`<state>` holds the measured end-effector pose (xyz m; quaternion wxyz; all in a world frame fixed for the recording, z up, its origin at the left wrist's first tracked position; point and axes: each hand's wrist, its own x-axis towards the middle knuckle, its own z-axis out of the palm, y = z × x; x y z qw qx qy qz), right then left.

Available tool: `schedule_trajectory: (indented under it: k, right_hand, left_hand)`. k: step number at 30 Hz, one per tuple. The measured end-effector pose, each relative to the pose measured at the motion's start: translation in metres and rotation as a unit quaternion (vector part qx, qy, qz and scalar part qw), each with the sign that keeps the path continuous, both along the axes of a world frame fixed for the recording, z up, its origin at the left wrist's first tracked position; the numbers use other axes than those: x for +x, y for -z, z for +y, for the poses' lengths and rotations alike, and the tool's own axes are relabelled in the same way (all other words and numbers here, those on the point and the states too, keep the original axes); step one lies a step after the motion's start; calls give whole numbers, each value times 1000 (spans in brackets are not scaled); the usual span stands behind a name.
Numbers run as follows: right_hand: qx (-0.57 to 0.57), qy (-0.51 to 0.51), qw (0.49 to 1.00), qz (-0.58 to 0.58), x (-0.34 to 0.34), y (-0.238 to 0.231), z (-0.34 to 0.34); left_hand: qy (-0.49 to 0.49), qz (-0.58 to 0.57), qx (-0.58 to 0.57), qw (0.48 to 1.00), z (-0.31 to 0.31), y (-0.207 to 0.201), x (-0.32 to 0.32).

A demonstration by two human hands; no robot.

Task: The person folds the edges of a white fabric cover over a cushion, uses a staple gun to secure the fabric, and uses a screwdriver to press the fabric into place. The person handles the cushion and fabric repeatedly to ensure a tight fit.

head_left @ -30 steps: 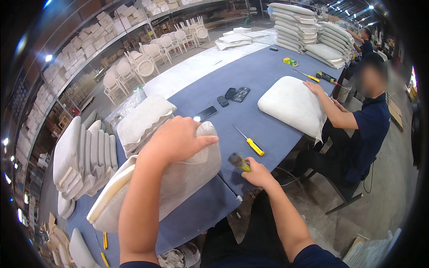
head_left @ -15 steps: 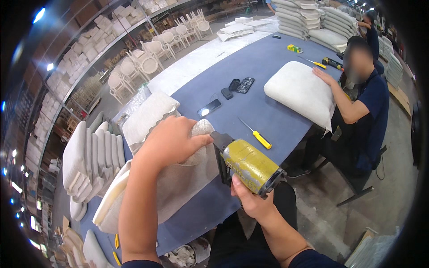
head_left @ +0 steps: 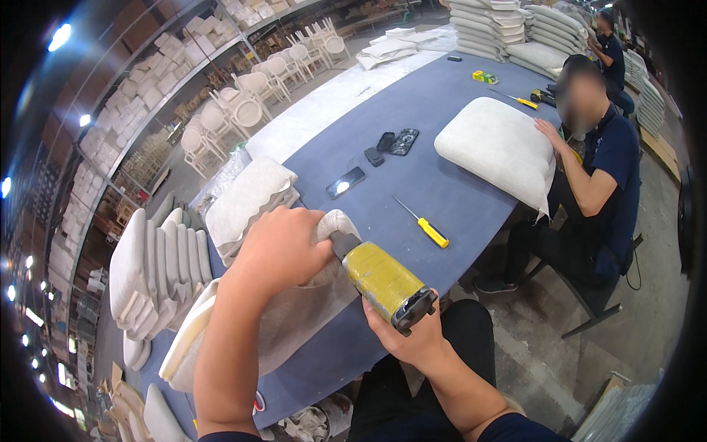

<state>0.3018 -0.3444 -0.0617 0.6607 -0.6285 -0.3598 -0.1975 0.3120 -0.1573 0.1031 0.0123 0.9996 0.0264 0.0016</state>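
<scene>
My right hand (head_left: 409, 333) is wrapped round the handle of a staple gun (head_left: 384, 281) with a scuffed yellow body and a black end cap. Its dark nose meets the edge of a light grey fabric-covered seat cushion (head_left: 324, 309) lying on the blue table in front of me. My left hand (head_left: 283, 247) grips the folded fabric at that edge, fingers curled over it, close beside the nose. The fingertips of the left hand are partly hidden. Beyond it lies another cushion (head_left: 247, 199) with loose fabric edges.
On the blue table (head_left: 309, 156) are a yellow screwdriver (head_left: 432, 232), a phone (head_left: 346, 183) and small black devices (head_left: 375, 156). Cushions stand stacked at left (head_left: 158, 269). Across to the right, a seated co-worker (head_left: 607, 158) holds a large white cushion (head_left: 495, 151).
The staple gun has moved left and down, and its nose now sits against the cushion edge. My left hand has shifted slightly down. The co-worker has leaned a little.
</scene>
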Motion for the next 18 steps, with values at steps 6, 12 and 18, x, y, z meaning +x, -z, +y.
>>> schedule_trajectory:
  k: [6,12,18]
  right_hand:
    - [-57,-19,998,19,-4,5,-5]
    - [-37,-26,999,7,-6,5,-8]
    - [-45,-23,998,31,-7,1,-15]
  left_hand:
    - [-10,-3,22,1000,-5,-1,-3]
    - [-13,-17,7,1000,-9,5,-7]
    - [3,-11,8,1000,-16,4,-15]
